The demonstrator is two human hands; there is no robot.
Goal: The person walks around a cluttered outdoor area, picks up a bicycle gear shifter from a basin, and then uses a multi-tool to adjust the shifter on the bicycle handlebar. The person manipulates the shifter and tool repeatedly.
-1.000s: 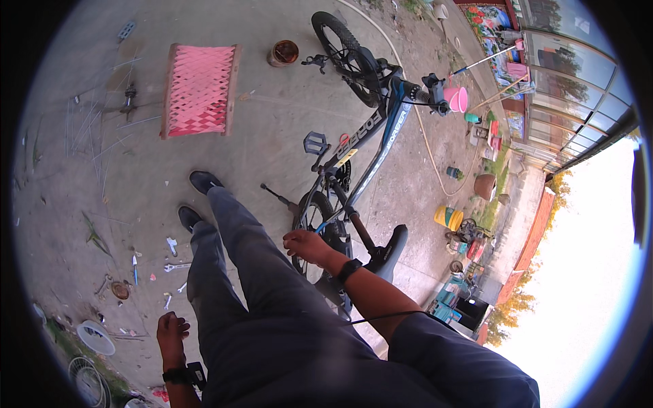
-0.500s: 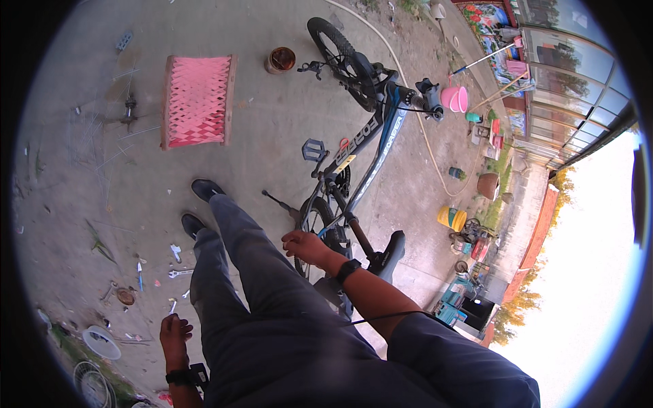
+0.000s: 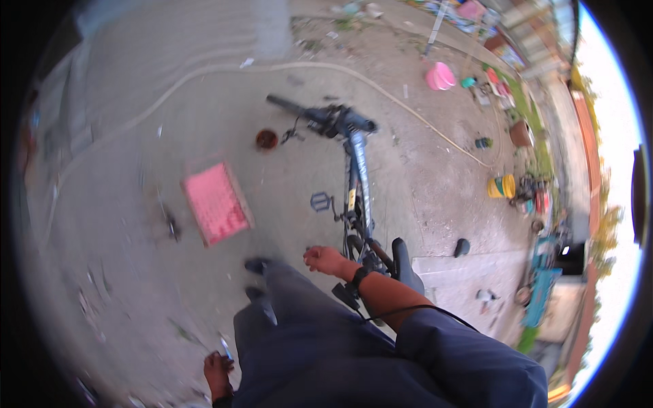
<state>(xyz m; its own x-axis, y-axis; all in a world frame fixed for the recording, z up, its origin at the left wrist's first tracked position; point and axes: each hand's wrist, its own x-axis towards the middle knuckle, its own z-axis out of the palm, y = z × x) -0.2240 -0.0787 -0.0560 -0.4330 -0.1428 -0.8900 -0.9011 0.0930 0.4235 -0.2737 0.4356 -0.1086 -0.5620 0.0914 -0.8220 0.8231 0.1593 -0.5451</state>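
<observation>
My right hand [image 3: 326, 260] hangs loosely in front of my body, fingers half bent, with nothing visible in it. Close beside it on the right stands a dark bicycle [image 3: 359, 173] with a pale blue-and-white frame. Its saddle [image 3: 406, 265] is to the right of my wrist, and a pedal [image 3: 321, 202] sticks out beyond my hand. Low at the left, my left hand [image 3: 218, 370] hangs beside my leg, fingers loosely bent and somewhat blurred, apparently holding nothing. A small blue-and-white tool [image 3: 226, 348] shows just past its fingertips, seemingly on the ground.
A low stool with a pink woven seat [image 3: 216, 202] stands ahead of my feet. A round tin [image 3: 266, 140] with brown contents is near the front wheel. Behind the bicycle lies a long hose [image 3: 435, 130]; a pink bucket [image 3: 441, 76] and a yellow bucket [image 3: 501, 186] stand right.
My view has swung left, so the stool and bicycle appear shifted and turned. Both hands still hang at my sides with no visible object taken up. The picture is blurrier now.
</observation>
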